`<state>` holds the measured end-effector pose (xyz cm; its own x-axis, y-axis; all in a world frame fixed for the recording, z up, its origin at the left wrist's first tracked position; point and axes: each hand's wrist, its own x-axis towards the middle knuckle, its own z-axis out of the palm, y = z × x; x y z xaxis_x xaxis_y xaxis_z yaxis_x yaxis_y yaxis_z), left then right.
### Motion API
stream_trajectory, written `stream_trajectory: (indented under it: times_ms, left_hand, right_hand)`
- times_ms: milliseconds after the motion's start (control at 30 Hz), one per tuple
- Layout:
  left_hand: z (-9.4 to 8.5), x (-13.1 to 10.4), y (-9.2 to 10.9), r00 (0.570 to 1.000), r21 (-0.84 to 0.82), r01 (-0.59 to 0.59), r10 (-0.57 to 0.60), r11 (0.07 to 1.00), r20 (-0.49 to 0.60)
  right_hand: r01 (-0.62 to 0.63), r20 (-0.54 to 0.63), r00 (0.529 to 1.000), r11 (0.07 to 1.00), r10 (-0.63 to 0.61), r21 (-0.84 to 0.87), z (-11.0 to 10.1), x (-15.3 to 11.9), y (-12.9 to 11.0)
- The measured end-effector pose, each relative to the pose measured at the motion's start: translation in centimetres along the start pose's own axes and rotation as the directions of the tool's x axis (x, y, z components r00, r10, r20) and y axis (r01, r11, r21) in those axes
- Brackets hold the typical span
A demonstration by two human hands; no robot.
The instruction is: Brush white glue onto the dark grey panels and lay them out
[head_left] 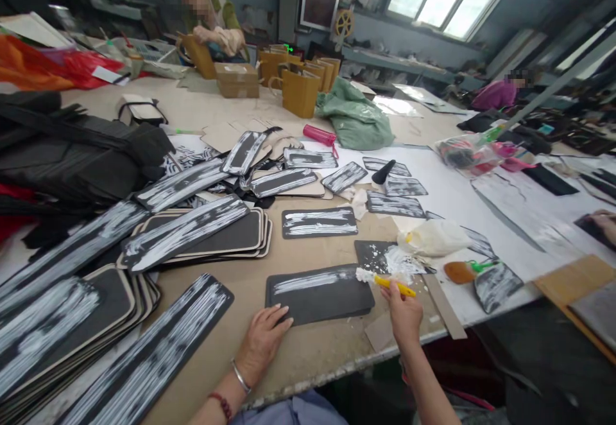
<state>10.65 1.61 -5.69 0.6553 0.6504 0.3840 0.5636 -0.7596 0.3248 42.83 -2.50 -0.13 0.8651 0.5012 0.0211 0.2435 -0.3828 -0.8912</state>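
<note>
My right hand (405,312) is closed around the yellow handle of a brush (394,286), whose head is thick with white paste. The brush head touches the right end of a black rectangular panel (317,300), which carries one white streak along its upper part. My left hand (266,338) lies flat with fingers extended on the lower left corner of that panel. Just beyond the brush is a dark sheet (375,255) with a heap of white paste (404,263). Above the panel lies a smaller black piece (320,222) striped with white.
Stacks of black panels (206,232) and long white-streaked strips (163,348) fill the left. A plastic bag (436,237) and an orange-brown brush (459,272) lie to the right. Behind stand mustard-coloured bags (299,94) and a green cloth bag (359,117). A co-worker (219,24) is across the table.
</note>
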Motion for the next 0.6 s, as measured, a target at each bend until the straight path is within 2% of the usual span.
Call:
stream_trajectory:
  times_ms: [100, 200, 267, 367, 400, 467, 533, 600]
  left_hand:
    - [0.0, 0.0, -0.1, 1.000, 0.015, -0.018, 0.018, 1.000, -0.002]
    - [0.0, 0.0, -0.3, 0.999, 0.037, -0.038, 0.039, 0.999, -0.011]
    - [-0.1, 0.1, -0.3, 0.998, 0.055, -0.054, 0.056, 0.997, -0.018]
    - [-0.2, 0.4, -0.2, 0.996, 0.067, -0.074, 0.078, 0.995, -0.052]
    - [-0.3, 0.4, -0.2, 0.994, 0.068, -0.082, 0.086, 0.994, -0.064]
    - [-0.3, 0.5, -0.3, 0.990, 0.079, -0.112, 0.119, 0.990, -0.082]
    - [-0.3, 0.5, -0.6, 0.983, 0.114, -0.155, 0.165, 0.981, -0.080]
    - [-0.2, 0.3, -1.1, 0.977, 0.158, -0.198, 0.208, 0.967, -0.051]
  right_hand:
    - [0.087, -0.021, 0.996, 0.986, -0.091, -0.144, -1.0, -0.4, -0.4]
    - [0.338, 0.091, 0.941, 0.912, -0.326, -0.233, -0.7, -3.2, -0.9]
    - [0.462, 0.216, 0.880, 0.867, -0.423, -0.185, -0.1, -5.9, -1.2]
    - [0.490, 0.359, 0.823, 0.870, -0.440, -0.057, 0.1, -9.6, -1.8]
    - [0.467, 0.375, 0.826, 0.884, -0.422, -0.034, -0.2, -10.3, -2.0]
    - [0.398, 0.349, 0.863, 0.917, -0.365, -0.026, -1.3, -10.1, -2.5]
    - [0.336, 0.241, 0.919, 0.940, -0.312, -0.063, -3.1, -7.9, -2.7]
    - [0.293, 0.105, 0.954, 0.949, -0.281, -0.119, -5.2, -4.3, -2.5]
